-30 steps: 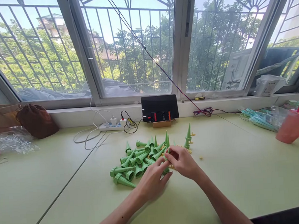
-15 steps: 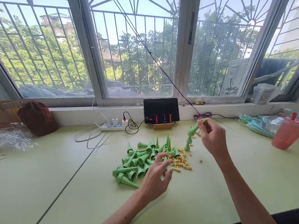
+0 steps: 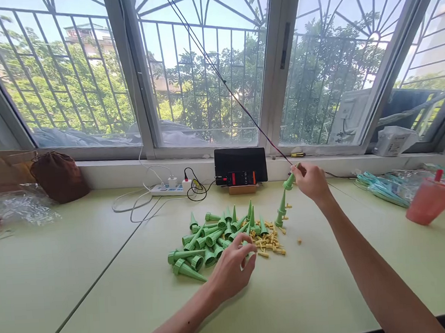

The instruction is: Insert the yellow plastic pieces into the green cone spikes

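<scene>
My right hand point(image 3: 313, 182) pinches the tip of a green cone-shaped plastic spike point(image 3: 290, 181). That spike hangs tilted, its wide collar end close to the point of a short upright stack of green spikes point(image 3: 280, 214); whether they touch I cannot tell. Small yellow pegs point(image 3: 285, 218) stick out beside the stack. My left hand point(image 3: 234, 264) hovers over the near edge of a pile of green spikes point(image 3: 208, 237), fingers curved and apart. It partly covers the pile and a heap of small yellow pegs point(image 3: 270, 244).
Behind the pile, a phone point(image 3: 242, 178) leans against a dark tablet point(image 3: 240, 160). A power strip point(image 3: 167, 190) with cables lies left of them. At right stands a red drink cup point(image 3: 424, 207) near bagged cables point(image 3: 382, 189). A brown pouch point(image 3: 59, 177) sits far left.
My right hand has moved slightly up and left, raising the held spike off the stack and tilting it steeper. The stack's pointed top now shows. My left hand has barely moved.
</scene>
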Demonstrator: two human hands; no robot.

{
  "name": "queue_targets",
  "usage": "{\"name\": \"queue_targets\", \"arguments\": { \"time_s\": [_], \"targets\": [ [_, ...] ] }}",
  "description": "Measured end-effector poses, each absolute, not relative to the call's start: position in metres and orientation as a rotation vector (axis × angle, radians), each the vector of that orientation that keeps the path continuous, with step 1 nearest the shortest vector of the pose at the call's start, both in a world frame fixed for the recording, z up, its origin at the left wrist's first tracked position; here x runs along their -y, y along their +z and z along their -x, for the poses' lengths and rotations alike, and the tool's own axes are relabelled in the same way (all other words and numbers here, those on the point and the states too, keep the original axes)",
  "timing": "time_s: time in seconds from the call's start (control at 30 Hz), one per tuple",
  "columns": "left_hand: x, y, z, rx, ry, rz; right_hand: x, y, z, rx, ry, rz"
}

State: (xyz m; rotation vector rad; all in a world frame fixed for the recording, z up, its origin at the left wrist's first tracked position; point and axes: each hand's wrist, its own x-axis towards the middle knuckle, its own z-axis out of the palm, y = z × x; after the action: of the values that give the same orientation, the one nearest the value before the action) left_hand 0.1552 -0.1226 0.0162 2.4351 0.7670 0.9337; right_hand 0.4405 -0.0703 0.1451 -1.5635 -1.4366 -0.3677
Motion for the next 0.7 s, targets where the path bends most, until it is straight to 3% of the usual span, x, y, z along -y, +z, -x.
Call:
{"name": "queue_targets", "arguments": {
  "time_s": [0.33, 0.7],
  "targets": [
    [0.123, 0.014, -0.156, -0.774, 0.881, -2.456, 0.056, 0.107, -0.445, 1.577, -0.250, 1.751],
    [0.126, 0.017, -0.156, -0.770, 0.874, -2.466, 0.056, 0.104, -0.440, 1.575, -0.210, 1.696]
  ]
}}
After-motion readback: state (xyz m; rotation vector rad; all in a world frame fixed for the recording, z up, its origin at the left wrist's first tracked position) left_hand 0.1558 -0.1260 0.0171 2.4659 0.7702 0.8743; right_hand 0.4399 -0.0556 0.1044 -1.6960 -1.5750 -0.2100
